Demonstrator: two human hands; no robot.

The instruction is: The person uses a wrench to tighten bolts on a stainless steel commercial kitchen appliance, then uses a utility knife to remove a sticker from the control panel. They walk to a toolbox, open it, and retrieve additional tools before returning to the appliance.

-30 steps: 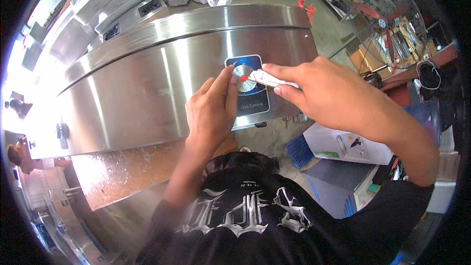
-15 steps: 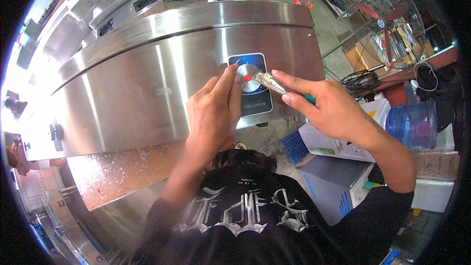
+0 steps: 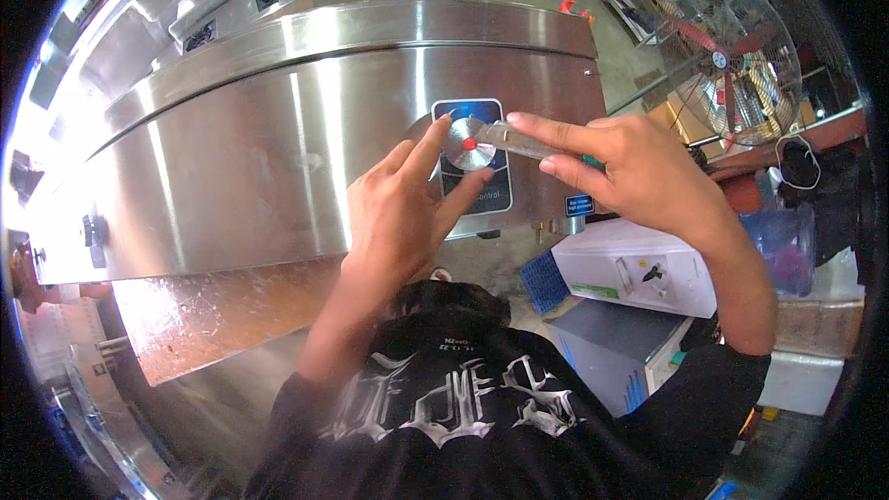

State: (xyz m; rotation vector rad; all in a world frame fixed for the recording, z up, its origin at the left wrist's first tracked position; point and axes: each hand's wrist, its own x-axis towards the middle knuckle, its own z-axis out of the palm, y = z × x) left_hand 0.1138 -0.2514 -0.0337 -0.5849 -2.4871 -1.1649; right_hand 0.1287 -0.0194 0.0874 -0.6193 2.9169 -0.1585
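A round silver dial (image 3: 469,143) is sitting just above the middle of the frame, on a dark blue control panel (image 3: 482,181) with a pale outline that is fixed to the face of a large stainless steel machine (image 3: 259,157). The dial is showing a brushed, shiny metal face with a small red dot at its centre, and it is covering the upper part of the panel, while pale lettering is showing on the panel below it.

The left hand (image 3: 403,213) is coming up from the lower middle of the frame with its fingers spread open; the forefinger tip is touching the upper left rim of the dial and another finger is lying against the panel at the dial's lower right. It is not clasping anything.

The right hand (image 3: 630,176) is reaching in from the right of the frame, its fingers closed around a slim tool (image 3: 523,141) with a metal blade and a bit of green handle showing behind the fingers. The blade's tip is resting at the right edge of the dial, close to the red dot.

At the right of the frame a white box (image 3: 639,278) is lying below the right hand, and a round wire-caged fan (image 3: 732,65) is standing in the upper right.
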